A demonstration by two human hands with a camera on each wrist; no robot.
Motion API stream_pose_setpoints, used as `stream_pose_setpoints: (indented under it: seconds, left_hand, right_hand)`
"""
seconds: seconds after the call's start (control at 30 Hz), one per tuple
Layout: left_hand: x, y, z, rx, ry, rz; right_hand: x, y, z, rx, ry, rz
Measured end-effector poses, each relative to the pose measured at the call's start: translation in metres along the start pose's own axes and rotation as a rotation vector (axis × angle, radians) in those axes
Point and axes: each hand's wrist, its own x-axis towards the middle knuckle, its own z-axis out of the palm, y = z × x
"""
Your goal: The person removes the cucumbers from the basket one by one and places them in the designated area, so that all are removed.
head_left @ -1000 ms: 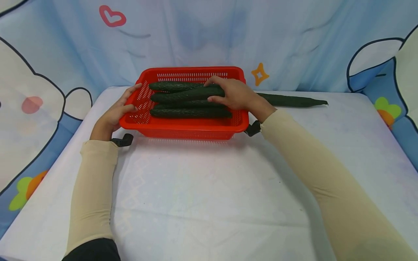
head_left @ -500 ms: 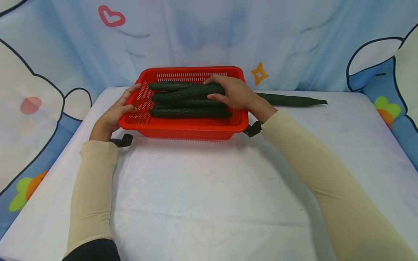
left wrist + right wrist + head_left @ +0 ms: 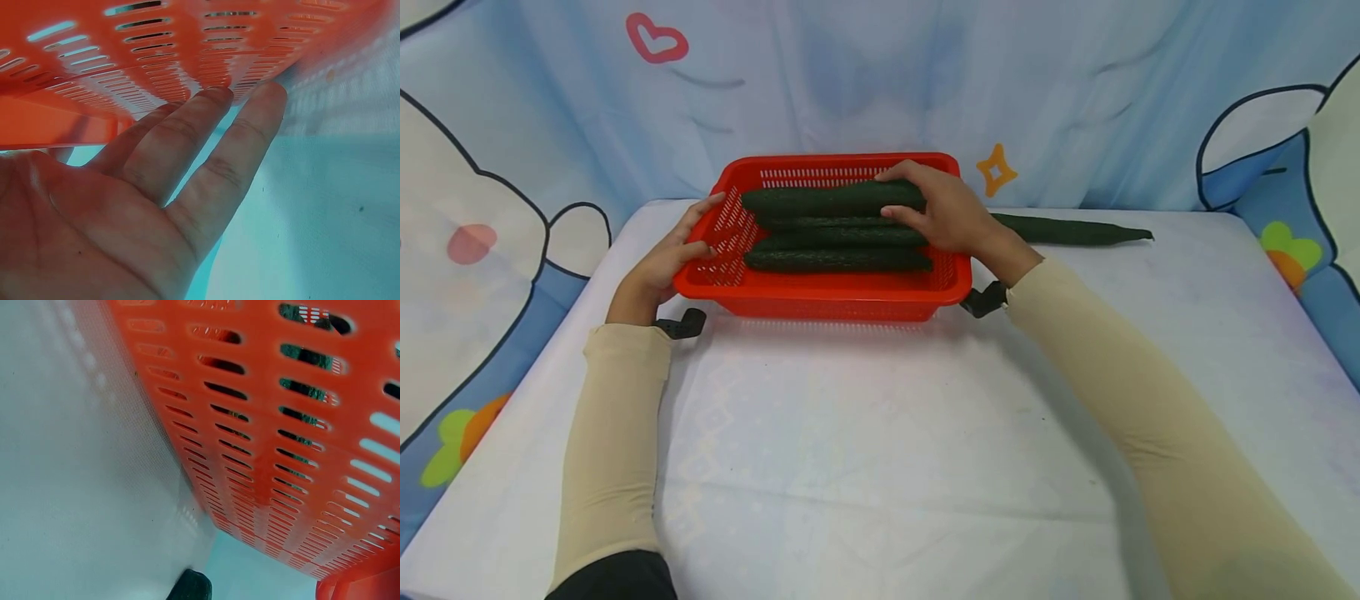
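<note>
A red slotted plastic basket point(image 3: 827, 294) holds several dark green cucumbers lying lengthwise. At its left end my left hand point(image 3: 658, 258) grips the rim, with thumb and a fingertip over the edge; the left wrist view shows the other fingers point(image 3: 231, 156) stretched along the slotted outer wall. My right hand point(image 3: 955, 208) reaches over the right end and holds a cucumber point(image 3: 827, 200) by its right end, near the back wall. In front of it lie other cucumbers point(image 3: 838, 261). The right hand itself is out of sight in the right wrist view, which shows the basket wall point(image 3: 262, 462).
Outside the basket, another long cucumber point(image 3: 1067, 231) lies on the white-covered table point(image 3: 880, 433), its left end hidden behind my right hand and wrist. A blue patterned curtain point(image 3: 880, 83) hangs right behind the table.
The held cucumber has moved toward the back of the basket, where it now covers the rearmost one. My right hand has shifted slightly away with it. The left hand and basket have stayed put.
</note>
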Motion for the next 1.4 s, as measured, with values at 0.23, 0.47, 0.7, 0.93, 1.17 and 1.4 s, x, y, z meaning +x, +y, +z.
stream_pose_setpoints:
  seconds: [0.23, 0.47, 0.7, 0.93, 1.17, 1.4]
  left_hand:
    - [0.002, 0.000, 0.001, 0.005, 0.000, 0.007]
    - [0.008, -0.003, 0.004, 0.003, -0.018, 0.032]
    - [0.010, -0.001, 0.006, 0.030, 0.002, 0.010]
    - [0.012, -0.001, 0.007, 0.026, -0.001, 0.006]
    - [0.018, -0.001, 0.010, 0.034, -0.023, 0.005]
    - [0.023, -0.001, 0.014, 0.020, -0.035, 0.004]
  right_hand:
    - [-0.003, 0.004, -0.001, -0.019, 0.081, -0.023]
    - [-0.010, 0.004, -0.004, -0.117, 0.152, -0.021]
    - [-0.017, 0.006, -0.005, -0.143, 0.235, -0.004]
    - [-0.024, 0.008, -0.005, -0.140, 0.265, -0.058]
    - [-0.036, 0.007, -0.008, -0.146, 0.274, -0.075]
    - [-0.051, 0.006, -0.012, -0.139, 0.272, -0.079]
